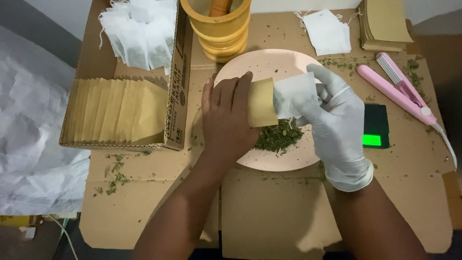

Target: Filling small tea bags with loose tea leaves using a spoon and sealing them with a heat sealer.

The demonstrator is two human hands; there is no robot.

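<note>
Left hand (pixel 228 118): bare, clasps a tan envelope (pixel 261 102) over the plate.
Right hand (pixel 337 123): gloved, pinches a white sachet (pixel 294 93) entering the envelope's mouth.
Plate (pixel 288 60): pink, herbs (pixel 279 136) heaped beneath the hands.
Far: yellow mortar (pixel 219 31).
Left: box (pixel 175 96) of envelopes, sachets.
Right: scale (pixel 375 126), pink sealer (pixel 402 89).

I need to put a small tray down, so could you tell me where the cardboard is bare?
Bare cardboard lies near the front edge, between the forearms below the pink plate. It is crowded around the plate: cardboard box to the left, scale and pink sealer to the right.
</note>
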